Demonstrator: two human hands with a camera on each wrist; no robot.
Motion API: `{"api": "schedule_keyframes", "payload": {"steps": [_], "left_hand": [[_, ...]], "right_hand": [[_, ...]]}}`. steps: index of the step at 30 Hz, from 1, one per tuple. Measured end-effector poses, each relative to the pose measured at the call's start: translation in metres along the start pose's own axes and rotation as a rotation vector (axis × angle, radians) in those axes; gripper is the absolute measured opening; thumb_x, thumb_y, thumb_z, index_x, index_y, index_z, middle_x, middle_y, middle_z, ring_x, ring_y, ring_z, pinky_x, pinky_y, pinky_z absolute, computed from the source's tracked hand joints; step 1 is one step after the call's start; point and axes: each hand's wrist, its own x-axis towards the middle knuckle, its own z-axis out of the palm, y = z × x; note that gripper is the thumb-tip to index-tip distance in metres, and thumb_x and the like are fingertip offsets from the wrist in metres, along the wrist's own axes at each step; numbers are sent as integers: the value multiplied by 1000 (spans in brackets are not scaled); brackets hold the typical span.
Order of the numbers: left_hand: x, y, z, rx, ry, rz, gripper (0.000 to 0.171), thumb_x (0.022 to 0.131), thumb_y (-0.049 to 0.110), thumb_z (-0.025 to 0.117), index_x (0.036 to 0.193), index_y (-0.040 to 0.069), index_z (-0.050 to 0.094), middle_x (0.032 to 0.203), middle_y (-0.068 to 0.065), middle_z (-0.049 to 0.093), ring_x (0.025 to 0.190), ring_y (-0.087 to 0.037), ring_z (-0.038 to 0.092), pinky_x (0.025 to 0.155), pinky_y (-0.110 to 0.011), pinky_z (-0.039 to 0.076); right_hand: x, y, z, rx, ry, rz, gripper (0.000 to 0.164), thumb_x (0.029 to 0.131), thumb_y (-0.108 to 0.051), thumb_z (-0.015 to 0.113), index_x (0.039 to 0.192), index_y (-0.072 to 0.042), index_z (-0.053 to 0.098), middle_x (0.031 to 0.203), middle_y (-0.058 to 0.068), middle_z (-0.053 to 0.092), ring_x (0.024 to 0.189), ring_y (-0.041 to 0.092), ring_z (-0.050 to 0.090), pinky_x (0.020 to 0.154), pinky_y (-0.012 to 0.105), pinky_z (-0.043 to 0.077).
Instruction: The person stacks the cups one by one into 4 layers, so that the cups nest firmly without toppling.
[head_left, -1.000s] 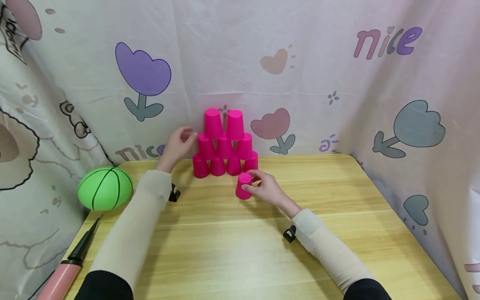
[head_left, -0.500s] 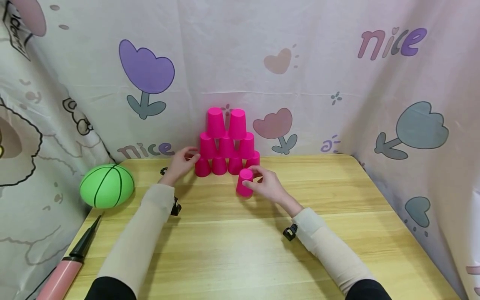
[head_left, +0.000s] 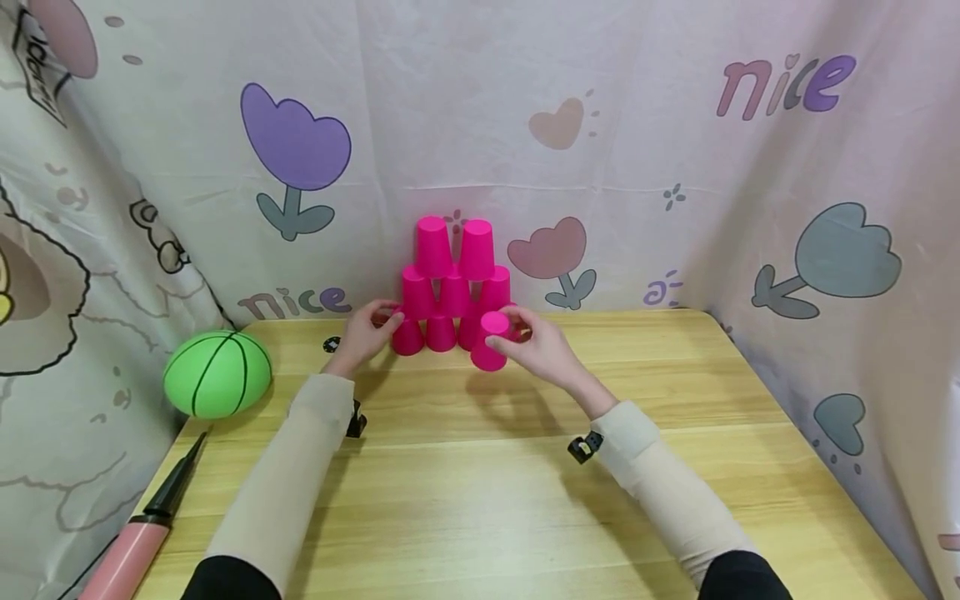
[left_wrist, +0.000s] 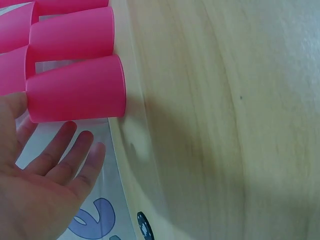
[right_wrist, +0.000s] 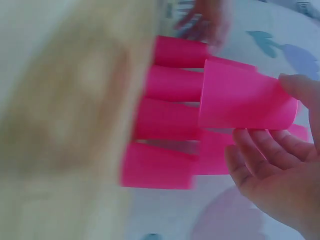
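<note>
Pink plastic cups [head_left: 453, 293] stand upside down in a stacked wall at the back of the table, with two cups on top. My right hand [head_left: 547, 348] pinches another pink cup [head_left: 489, 353] between thumb and fingers, in front of the stack's right side. That cup is off the table, as its shadow lies apart from it; it hides part of the bottom row. At the stack's left end, my left hand [head_left: 364, 340] has its thumb against the top edge of the bottom-left cup [left_wrist: 77, 90]. The other fingers of this hand are loosely extended beside the cup.
A green ball with black lines [head_left: 217, 375] sits at the table's left edge. Nearer lies a pink hand pump [head_left: 129, 552] with a black nozzle. A patterned curtain [head_left: 450, 100] hangs right behind the stack. A small black round object [left_wrist: 145, 226] lies near the left hand.
My right hand has lifted the cup off the table and carried it toward the stack. My left hand has come down from beside the second row to the bottom-left cup.
</note>
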Motion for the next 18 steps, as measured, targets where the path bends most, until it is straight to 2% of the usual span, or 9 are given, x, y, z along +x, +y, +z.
{"api": "schedule_keyframes", "payload": {"steps": [7, 13, 18], "left_hand": [[-2, -1, 2, -22, 2, -17, 46, 108, 38, 59, 145, 12, 58, 137, -23, 65, 126, -40, 63, 105, -53, 54], [-3, -1, 4, -41, 9, -22, 45, 108, 37, 58, 145, 11, 57, 137, -23, 65, 126, -40, 62, 108, -55, 53], [-4, -2, 4, -45, 18, -22, 44, 108, 38, 59, 144, 13, 58, 139, -20, 64, 129, -40, 61, 109, -56, 53]], "right_hand": [[29, -54, -33, -15, 77, -134, 49, 92, -33, 82, 135, -14, 67, 112, 5, 73, 99, 27, 71, 85, 39, 60], [56, -100, -56, -6, 118, -183, 48, 93, -38, 80, 136, -21, 67, 116, 0, 74, 101, 19, 70, 89, 36, 59], [80, -122, -62, 13, 134, -181, 48, 94, -40, 78, 138, -23, 66, 120, -2, 71, 105, 16, 68, 90, 32, 58]]}}
